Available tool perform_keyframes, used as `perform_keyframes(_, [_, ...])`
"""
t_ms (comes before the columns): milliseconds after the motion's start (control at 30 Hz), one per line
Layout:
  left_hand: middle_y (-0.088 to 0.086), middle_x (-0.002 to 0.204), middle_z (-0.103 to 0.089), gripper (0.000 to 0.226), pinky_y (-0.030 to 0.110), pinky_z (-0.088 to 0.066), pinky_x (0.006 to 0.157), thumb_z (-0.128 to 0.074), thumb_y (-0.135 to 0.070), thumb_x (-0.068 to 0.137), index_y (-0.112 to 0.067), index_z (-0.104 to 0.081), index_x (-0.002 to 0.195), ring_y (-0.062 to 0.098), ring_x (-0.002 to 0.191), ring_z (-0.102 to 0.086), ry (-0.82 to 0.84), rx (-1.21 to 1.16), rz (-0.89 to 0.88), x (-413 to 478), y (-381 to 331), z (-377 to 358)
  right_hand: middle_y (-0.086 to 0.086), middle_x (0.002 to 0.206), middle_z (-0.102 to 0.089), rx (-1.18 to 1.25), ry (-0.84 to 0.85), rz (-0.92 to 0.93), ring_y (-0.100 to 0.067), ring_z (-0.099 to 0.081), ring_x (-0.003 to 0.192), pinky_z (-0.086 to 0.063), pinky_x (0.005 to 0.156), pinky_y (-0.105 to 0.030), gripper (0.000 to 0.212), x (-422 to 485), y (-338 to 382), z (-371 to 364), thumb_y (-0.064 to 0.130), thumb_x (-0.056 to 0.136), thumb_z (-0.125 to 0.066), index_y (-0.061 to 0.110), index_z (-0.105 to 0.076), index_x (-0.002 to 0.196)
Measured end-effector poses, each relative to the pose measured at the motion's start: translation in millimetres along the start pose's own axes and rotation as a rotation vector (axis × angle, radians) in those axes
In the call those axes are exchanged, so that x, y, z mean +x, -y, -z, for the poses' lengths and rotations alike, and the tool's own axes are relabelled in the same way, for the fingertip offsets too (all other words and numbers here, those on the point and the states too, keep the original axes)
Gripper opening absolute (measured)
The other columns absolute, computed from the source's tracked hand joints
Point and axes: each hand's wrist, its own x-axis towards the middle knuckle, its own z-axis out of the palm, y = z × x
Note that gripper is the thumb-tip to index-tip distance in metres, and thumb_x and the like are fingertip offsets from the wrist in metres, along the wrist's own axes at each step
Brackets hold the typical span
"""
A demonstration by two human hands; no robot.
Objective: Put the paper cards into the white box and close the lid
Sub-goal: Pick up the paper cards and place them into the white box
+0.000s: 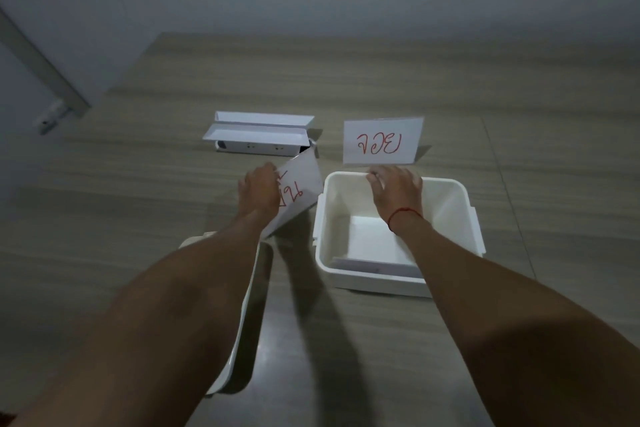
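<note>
An open white box (460, 215) stands on the wooden table to the right of centre, with a paper card (374, 265) lying against its near wall inside. My right hand (394, 189) hovers over the box's far rim and pinches the bottom edge of an upright white card (381, 142) with red writing. My left hand (261, 192), just left of the box, holds a second red-lettered card (298, 196) tilted sideways. The white lid (242, 308) lies under my left forearm, mostly hidden.
Two folded white cards (258, 133) stand on the table behind my left hand. The table's far edge meets a grey wall, and a metal bar (45, 80) leans at the far left.
</note>
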Motion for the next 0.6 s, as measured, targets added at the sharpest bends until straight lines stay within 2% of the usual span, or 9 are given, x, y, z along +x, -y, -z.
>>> perform_keyframes(133, [0.008,0.1,-0.069,0.015,0.036,-0.051,0.086,-0.05,-0.025,0.095,-0.011,-0.058,0.096,0.027,0.09,-0.066,-0.091,0.033,-0.104,-1.6,-5.5,11.0,-0.001,0.117,-0.067,-0.095,0.112,0.03,-0.025,-0.055,0.115,-0.03,0.107,-0.041,0.03,1.4,-1.0,3.6,0.031,0.099,-0.037,0.025,-0.063,0.111])
perform_keyframes(233, [0.011,0.098,-0.068,0.028,0.038,-0.047,0.084,-0.037,-0.03,0.1,-0.01,-0.058,0.095,0.028,0.088,-0.064,-0.251,0.059,-0.142,5.0,-17.8,40.7,-0.005,0.131,-0.058,-0.185,0.231,0.001,-0.027,-0.048,0.126,-0.026,0.112,-0.042,0.033,-1.2,-8.2,21.4,0.033,0.097,-0.04,0.024,-0.055,0.125])
perform_keyframes(333, [0.012,0.096,-0.067,0.039,0.039,-0.04,0.086,-0.03,-0.036,0.102,-0.01,-0.058,0.094,0.031,0.091,-0.06,-0.368,0.053,-0.186,8.4,-40.6,74.1,-0.011,0.149,-0.037,-0.287,0.327,-0.17,-0.028,-0.032,0.14,-0.02,0.116,-0.046,0.044,-10.4,-21.2,47.2,0.033,0.096,-0.043,0.022,-0.042,0.138])
perform_keyframes(400, [0.012,0.096,-0.065,0.041,0.037,-0.037,0.086,-0.03,-0.038,0.102,-0.008,-0.058,0.095,0.031,0.091,-0.057,-0.392,-0.017,-0.215,7.4,-58.7,89.0,-0.012,0.153,-0.029,-0.295,0.347,-0.292,-0.03,-0.026,0.143,-0.021,0.116,-0.047,0.049,-17.1,-28.2,61.3,0.028,0.094,-0.046,0.019,-0.038,0.141])
perform_keyframes(533, [0.012,0.095,-0.064,0.039,0.037,-0.038,0.084,-0.032,-0.038,0.101,-0.009,-0.057,0.094,0.03,0.089,-0.056,-0.409,-0.126,-0.338,-5.0,-105.4,100.2,-0.012,0.155,-0.026,-0.129,0.358,-0.527,-0.032,-0.028,0.143,-0.026,0.116,-0.047,0.054,-32.8,-40.6,91.0,0.019,0.092,-0.046,0.013,-0.034,0.144])
perform_keyframes(600, [0.011,0.095,-0.065,0.038,0.038,-0.039,0.086,-0.032,-0.039,0.101,-0.011,-0.057,0.094,0.031,0.09,-0.057,-0.348,-0.13,-0.412,-18.0,-124.9,90.5,-0.016,0.152,-0.034,-0.044,0.376,-0.601,-0.032,-0.037,0.14,-0.033,0.114,-0.042,0.055,-41.6,-46.9,99.8,0.016,0.092,-0.047,0.007,-0.034,0.145])
